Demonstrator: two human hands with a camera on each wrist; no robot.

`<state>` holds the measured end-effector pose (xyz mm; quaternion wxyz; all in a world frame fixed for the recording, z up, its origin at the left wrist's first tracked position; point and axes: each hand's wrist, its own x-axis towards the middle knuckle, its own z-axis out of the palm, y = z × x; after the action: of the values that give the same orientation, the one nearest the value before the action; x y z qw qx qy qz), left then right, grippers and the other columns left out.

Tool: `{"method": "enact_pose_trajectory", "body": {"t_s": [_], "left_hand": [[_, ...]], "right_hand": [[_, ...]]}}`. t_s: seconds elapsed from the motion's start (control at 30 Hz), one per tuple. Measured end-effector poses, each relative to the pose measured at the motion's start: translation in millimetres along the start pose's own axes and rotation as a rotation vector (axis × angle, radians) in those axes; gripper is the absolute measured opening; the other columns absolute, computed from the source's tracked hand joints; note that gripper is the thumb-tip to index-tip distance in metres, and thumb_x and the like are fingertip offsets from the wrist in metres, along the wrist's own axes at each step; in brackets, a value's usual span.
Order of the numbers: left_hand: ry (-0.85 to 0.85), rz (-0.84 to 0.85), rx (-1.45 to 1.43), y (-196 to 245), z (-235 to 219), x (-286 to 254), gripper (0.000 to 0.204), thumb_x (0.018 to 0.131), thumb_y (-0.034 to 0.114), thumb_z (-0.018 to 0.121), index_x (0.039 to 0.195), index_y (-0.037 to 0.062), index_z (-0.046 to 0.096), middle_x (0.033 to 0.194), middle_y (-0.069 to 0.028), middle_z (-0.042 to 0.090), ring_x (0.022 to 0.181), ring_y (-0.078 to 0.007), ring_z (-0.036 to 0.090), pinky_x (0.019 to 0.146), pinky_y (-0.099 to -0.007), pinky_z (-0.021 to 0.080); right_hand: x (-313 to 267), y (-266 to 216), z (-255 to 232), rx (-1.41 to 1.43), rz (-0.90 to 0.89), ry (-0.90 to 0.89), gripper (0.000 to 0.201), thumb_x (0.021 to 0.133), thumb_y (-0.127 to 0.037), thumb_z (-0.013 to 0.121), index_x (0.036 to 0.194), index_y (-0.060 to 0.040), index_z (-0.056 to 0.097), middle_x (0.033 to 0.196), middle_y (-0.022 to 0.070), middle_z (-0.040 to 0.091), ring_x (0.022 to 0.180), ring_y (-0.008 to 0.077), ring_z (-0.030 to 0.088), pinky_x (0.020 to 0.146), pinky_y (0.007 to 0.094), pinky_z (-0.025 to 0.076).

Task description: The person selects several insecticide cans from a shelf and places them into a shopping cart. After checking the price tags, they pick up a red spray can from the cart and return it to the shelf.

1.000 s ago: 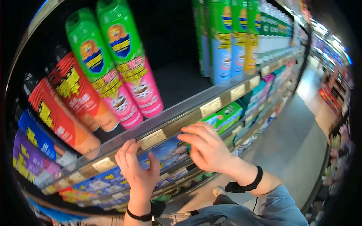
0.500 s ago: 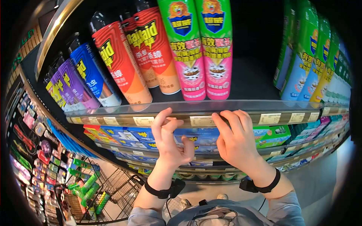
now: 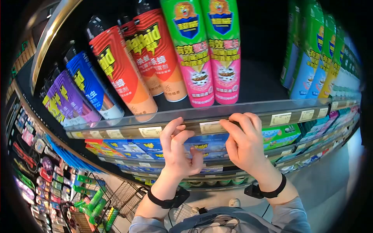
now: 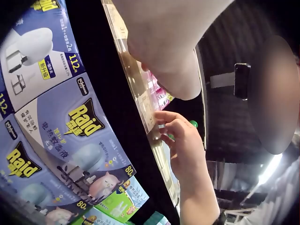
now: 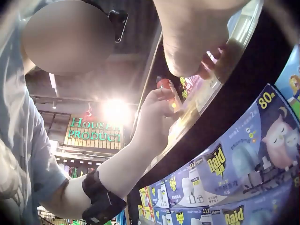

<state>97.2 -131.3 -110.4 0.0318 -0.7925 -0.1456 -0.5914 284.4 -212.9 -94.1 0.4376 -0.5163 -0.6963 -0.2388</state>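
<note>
Both bare hands are at the shelf's front rail (image 3: pixel 178 128) in the head view. The left hand (image 3: pixel 179 149) has loosely bent fingers near the rail, thumb apart, nothing held. Beside it, the right hand (image 3: pixel 248 143) has its bent fingertips at the right end of a price label (image 3: pixel 211 127). The left wrist view shows the right hand (image 4: pixel 185 145) with fingertips against the label strip (image 4: pixel 146 110); the right wrist view shows the left hand (image 5: pixel 157 112) by the rail. Two green-and-pink spray cans (image 3: pixel 224 58) stand behind the rail.
Red cans (image 3: pixel 124 73), a blue can (image 3: pixel 93 85) and purple cans (image 3: pixel 70 93) stand left on the shelf; blue-and-green cans (image 3: pixel 311 66) stand right. Blue boxes (image 3: pixel 210 142) fill the shelf below. A wire cart (image 3: pixel 126 198) with green items is at lower left.
The head view has swung left since the first frame, bringing the cart into view. Both hands remain by the rail, with the right fingertips still at the label.
</note>
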Motion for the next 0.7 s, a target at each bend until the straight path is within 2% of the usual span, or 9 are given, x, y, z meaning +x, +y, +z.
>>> {"method": "enact_pose_trajectory", "body": {"t_s": [0.1, 0.17, 0.23, 0.27, 0.37, 0.4, 0.5, 0.53, 0.7], "left_hand": [[0.004, -0.017, 0.092, 0.8, 0.4, -1.0, 0.045, 0.061, -0.004, 0.056, 0.105, 0.0022, 0.058, 0.129, -0.0246, 0.049, 0.1, -0.0327, 0.058, 0.088, -0.0417, 0.051], [-0.01, -0.029, 0.124, 1.1, -2.5, -5.4, 0.039, 0.067, 0.0, 0.057, 0.107, 0.0001, 0.055, 0.132, -0.0251, 0.047, 0.107, -0.0326, 0.055, 0.098, -0.0449, 0.044], [0.054, -0.012, 0.144, 11.6, -2.1, -5.0, 0.036, 0.072, 0.001, 0.06, 0.108, -0.0012, 0.057, 0.133, -0.0247, 0.048, 0.113, -0.0336, 0.051, 0.101, -0.0452, 0.041], [0.014, -0.007, 0.187, 20.3, -0.5, -2.7, 0.035, 0.071, 0.002, 0.06, 0.106, -0.0001, 0.06, 0.13, -0.0227, 0.051, 0.113, -0.0343, 0.051, 0.103, -0.0467, 0.039], [-0.133, 0.034, 0.236, 53.1, 14.8, 13.7, 0.034, 0.069, 0.003, 0.062, 0.103, 0.003, 0.066, 0.123, -0.0183, 0.056, 0.112, -0.035, 0.052, 0.106, -0.0496, 0.036], [-0.239, 0.075, 0.245, 64.4, 25.3, 18.9, 0.034, 0.068, 0.003, 0.063, 0.102, 0.0049, 0.069, 0.12, -0.0158, 0.058, 0.112, -0.0351, 0.052, 0.107, -0.0509, 0.035], [-0.294, 0.056, 0.211, 90.8, 62.9, 26.2, 0.037, 0.067, 0.005, 0.064, 0.103, 0.0081, 0.072, 0.116, -0.0134, 0.059, 0.11, -0.0342, 0.053, 0.108, -0.053, 0.033], [-0.282, 0.083, 0.227, 93.1, 74.6, 28.3, 0.046, 0.066, 0.01, 0.068, 0.112, 0.0057, 0.07, 0.117, -0.0123, 0.058, 0.105, -0.032, 0.053, 0.105, -0.0529, 0.035], [-0.274, -0.043, 0.277, 105.3, 111.8, 31.7, 0.043, 0.072, 0.012, 0.071, 0.115, 0.004, 0.065, 0.116, -0.0128, 0.056, 0.104, -0.0332, 0.053, 0.103, -0.0535, 0.036]], "right_hand": [[-4.5, 3.2, -1.7, 0.088, 0.023, -0.01, 0.045, 0.069, -0.004, 0.066, 0.114, -0.0002, 0.064, 0.114, 0.0149, 0.055, 0.105, 0.0362, 0.051, 0.094, 0.0482, 0.044], [-12.1, 4.7, -9.8, 0.078, 0.048, -0.026, 0.05, 0.069, -0.005, 0.067, 0.118, -0.0006, 0.063, 0.119, 0.0164, 0.055, 0.109, 0.0373, 0.052, 0.099, 0.0515, 0.043], [-22.4, 4.9, -20.6, 0.138, -0.05, 0.017, 0.051, 0.069, -0.006, 0.067, 0.12, -0.001, 0.063, 0.124, 0.0172, 0.054, 0.114, 0.0379, 0.051, 0.104, 0.0555, 0.04], [-29.8, 7.0, -25.8, 0.138, -0.013, 0.044, 0.05, 0.07, -0.001, 0.062, 0.119, -0.0067, 0.068, 0.125, 0.016, 0.056, 0.112, 0.0379, 0.055, 0.105, 0.0567, 0.041], [-49.1, 29.1, -50.5, 0.058, 0.0, 0.07, 0.052, 0.069, -0.007, 0.068, 0.12, -0.0015, 0.063, 0.124, 0.0174, 0.054, 0.116, 0.038, 0.051, 0.105, 0.0568, 0.04], [-53.4, 38.4, -60.1, 0.027, 0.021, 0.091, 0.049, 0.069, -0.006, 0.066, 0.118, -0.0012, 0.063, 0.12, 0.0172, 0.055, 0.113, 0.0379, 0.052, 0.1, 0.056, 0.043], [-66.9, 67.5, -92.6, -0.107, 0.085, 0.118, 0.045, 0.07, -0.003, 0.064, 0.115, -0.0008, 0.064, 0.116, 0.017, 0.055, 0.11, 0.0384, 0.053, 0.096, 0.0527, 0.044], [-69.0, 75.6, -100.0, -0.1, 0.079, 0.114, 0.045, 0.07, -0.003, 0.064, 0.115, -0.0008, 0.064, 0.116, 0.017, 0.055, 0.11, 0.0384, 0.053, 0.096, 0.0527, 0.044], [-70.1, 110.9, -118.5, -0.223, 0.162, 0.093, 0.042, 0.071, 0.001, 0.062, 0.113, 0.0007, 0.062, 0.111, 0.0163, 0.054, 0.104, 0.0378, 0.053, 0.092, 0.0468, 0.043]]}}
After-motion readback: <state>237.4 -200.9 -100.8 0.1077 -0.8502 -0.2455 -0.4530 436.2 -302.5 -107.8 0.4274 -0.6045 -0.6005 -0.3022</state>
